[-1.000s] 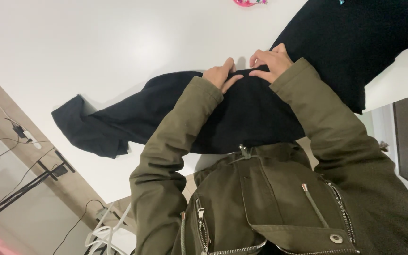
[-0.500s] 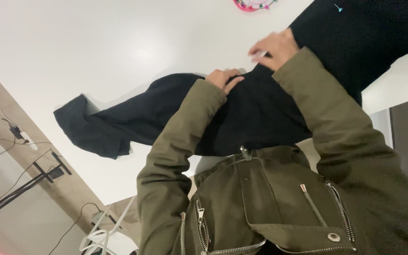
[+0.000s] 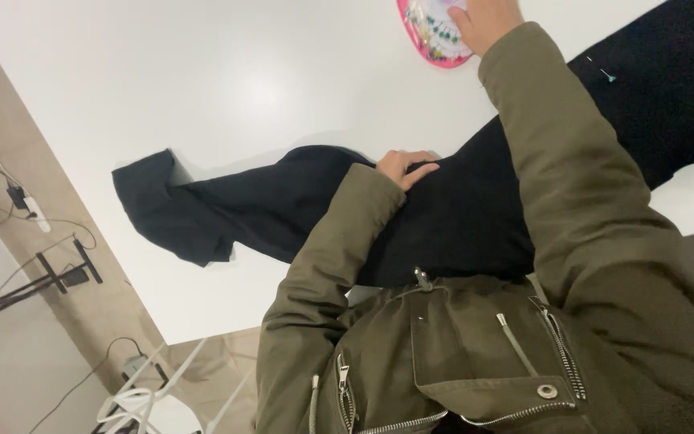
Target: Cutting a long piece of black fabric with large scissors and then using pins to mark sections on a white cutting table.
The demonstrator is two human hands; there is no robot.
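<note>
Landmark: the black garment [image 3: 283, 205], spread across the white tabletop [image 3: 226, 88].

Around it: a pink pin dish [image 3: 431, 36] sits on the tabletop beyond the garment's far edge, full of coloured-headed pins. One pin with a teal head [image 3: 606, 76] is stuck in the garment on its right part. Our olive jacket sleeves [image 3: 580, 185] cross over the garment and hide much of its middle and right.

Our left hand [image 3: 405, 166] lies on the garment near its middle, fingers curled and pressed onto the cloth. Our right hand [image 3: 485, 20] is off the garment, at the pin dish; its fingers are cut off by the frame edge, so we cannot tell their state or whether they hold anything.

Left of the garment the tabletop ends; below are a beige floor, cables [image 3: 26, 205] and a white wire stand [image 3: 150, 398].
</note>
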